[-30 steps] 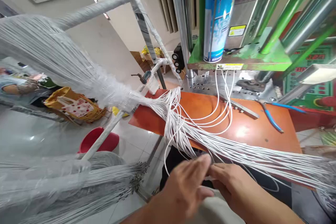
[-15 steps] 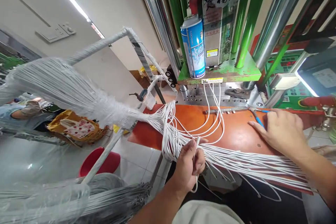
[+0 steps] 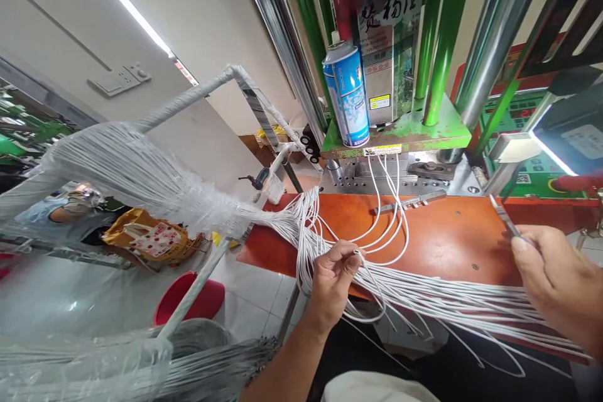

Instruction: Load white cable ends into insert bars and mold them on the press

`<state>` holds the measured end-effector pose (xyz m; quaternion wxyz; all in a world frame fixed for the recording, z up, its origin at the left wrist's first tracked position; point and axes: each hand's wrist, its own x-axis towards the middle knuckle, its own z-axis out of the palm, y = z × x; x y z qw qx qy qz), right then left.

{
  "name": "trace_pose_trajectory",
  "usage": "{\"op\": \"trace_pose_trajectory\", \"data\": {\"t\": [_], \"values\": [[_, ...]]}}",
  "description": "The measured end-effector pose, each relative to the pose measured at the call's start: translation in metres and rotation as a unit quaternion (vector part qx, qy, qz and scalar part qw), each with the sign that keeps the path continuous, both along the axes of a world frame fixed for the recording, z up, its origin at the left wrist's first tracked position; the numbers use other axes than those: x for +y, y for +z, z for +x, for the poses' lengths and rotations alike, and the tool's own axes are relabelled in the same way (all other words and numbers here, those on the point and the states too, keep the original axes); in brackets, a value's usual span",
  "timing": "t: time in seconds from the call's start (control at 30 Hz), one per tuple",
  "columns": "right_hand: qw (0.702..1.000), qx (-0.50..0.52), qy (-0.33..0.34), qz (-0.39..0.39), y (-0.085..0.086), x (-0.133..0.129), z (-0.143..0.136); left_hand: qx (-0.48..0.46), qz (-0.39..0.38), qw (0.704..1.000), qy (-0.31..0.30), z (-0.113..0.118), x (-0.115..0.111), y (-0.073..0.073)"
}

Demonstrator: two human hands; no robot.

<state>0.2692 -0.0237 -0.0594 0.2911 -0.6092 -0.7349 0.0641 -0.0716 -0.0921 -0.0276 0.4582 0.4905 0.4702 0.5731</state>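
Observation:
My left hand (image 3: 332, 279) is closed, with thumb and fingers pinching the end of a white cable (image 3: 377, 304) that loops down below it. Beyond and beside that hand lies a thick bundle of white cables (image 3: 438, 292), spread along the front of the orange-brown bench top (image 3: 447, 232). Off to the right, my right hand (image 3: 560, 282) grips a pair of slim pliers (image 3: 503, 215), jaws pointing up and to the left; the fingers mostly cover their handles. A narrow metal bar (image 3: 414, 201) lies at the back of the bench, with several cables from the machine crossing its left end.
Behind the bench stands a green press (image 3: 438, 129) with a blue spray can (image 3: 348, 97) on its ledge. At left, a wrapped frame (image 3: 188, 93) carries a plastic-wrapped cable bundle (image 3: 141, 163). A red bucket (image 3: 193, 298) is on the floor. Another person's arm (image 3: 59, 213) shows far left.
My right hand has lifted the pliers off the back of the bench and drawn them right and nearer. My left hand has turned, bringing the pinched cable end round to the right.

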Motion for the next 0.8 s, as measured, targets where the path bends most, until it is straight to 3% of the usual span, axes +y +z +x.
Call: {"op": "trace_pose_trajectory", "data": {"t": [0.17, 0.3, 0.57, 0.8], "values": [[0.974, 0.126, 0.188, -0.014, 0.021, -0.065, -0.077, -0.110, -0.051, 0.992, -0.020, 0.008, -0.001, -0.011], [0.960, 0.149, 0.234, -0.023, 0.023, -0.087, -0.124, -0.152, -0.029, 0.986, -0.054, 0.016, -0.003, -0.018], [0.955, 0.149, 0.256, -0.008, 0.022, -0.086, -0.129, -0.112, -0.010, 0.993, -0.042, 0.014, -0.006, -0.023], [0.958, 0.108, 0.264, 0.026, 0.024, -0.083, -0.124, -0.122, -0.028, 0.989, -0.081, 0.010, -0.004, -0.033]]}}
